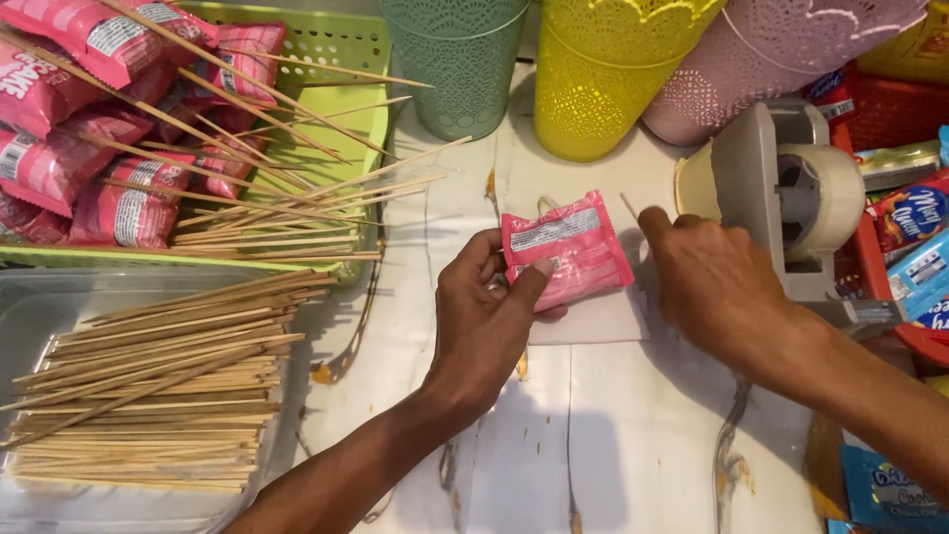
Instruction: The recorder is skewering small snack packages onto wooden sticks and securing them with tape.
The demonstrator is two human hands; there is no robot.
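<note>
Now, from the head view, we see the left hand reaching up from the lower middle of the frame, forearm slanting in from the bottom left, wrist bent slightly. Its grip is closed on a small pink snack packet: the thumb presses on the packet's lower left face and the fingers curl around its left edge. The packet sits just above the centre of the frame, tilted, over a pale sheet lying on the white marbled surface.

The right hand comes in from the right edge, forearm running down toward the lower right corner, back of the hand up. Its fingers are pinched on a thin wooden stick, whose tip shows just beside the packet's upper right corner.

At right centre, close behind the right hand, stands a grey tape dispenser. In the upper left a green basket holds more pink packets fixed to sticks, and in the lower left a clear tray holds a pile of bare wooden sticks. Along the top stand perforated tubs in green, yellow and pink.
</note>
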